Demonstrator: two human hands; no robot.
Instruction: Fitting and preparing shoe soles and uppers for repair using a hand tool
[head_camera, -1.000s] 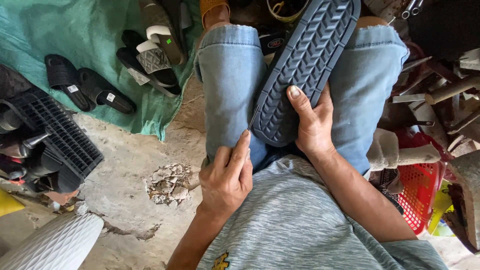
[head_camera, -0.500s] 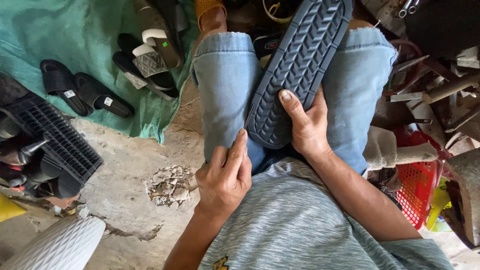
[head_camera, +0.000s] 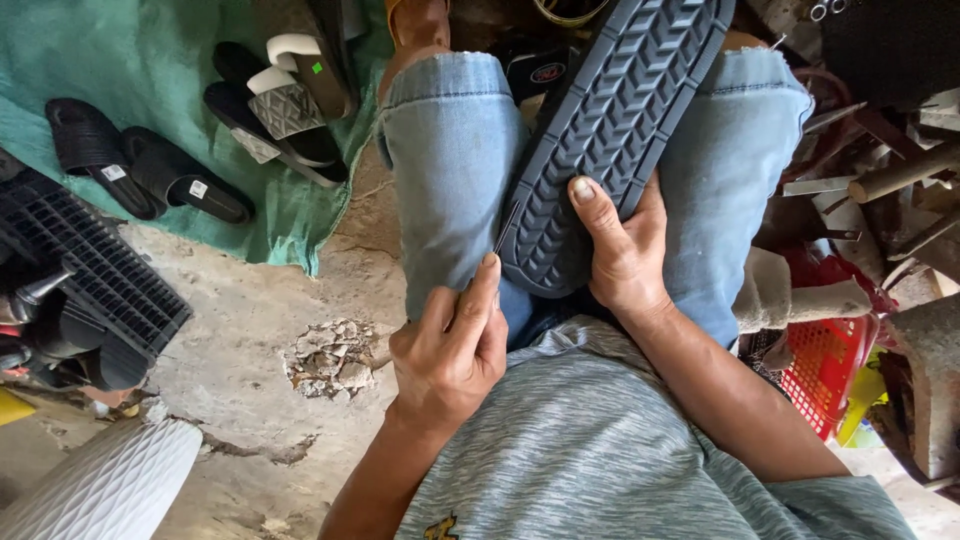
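A dark grey shoe (head_camera: 615, 120) lies sole-up across my lap, between my knees in blue jeans (head_camera: 450, 160); its zigzag tread faces me. My right hand (head_camera: 625, 255) grips its near end, thumb pressed on the tread and fingers wrapped under. My left hand (head_camera: 450, 350) rests on my left thigh with the fingers pinched together. It holds a thin needle-like thing (head_camera: 505, 228) whose tip meets the left edge of the sole.
A green tarp (head_camera: 120, 70) at the left carries black slides (head_camera: 140, 175) and other sandals (head_camera: 285, 105). A black slatted crate (head_camera: 95, 280) stands at the far left, a white ribbed object (head_camera: 100, 485) at bottom left. A red basket (head_camera: 825, 375) and wooden tools crowd the right.
Almost nothing: the view has shifted a little, and both hands keep their places on the shoe and thigh.
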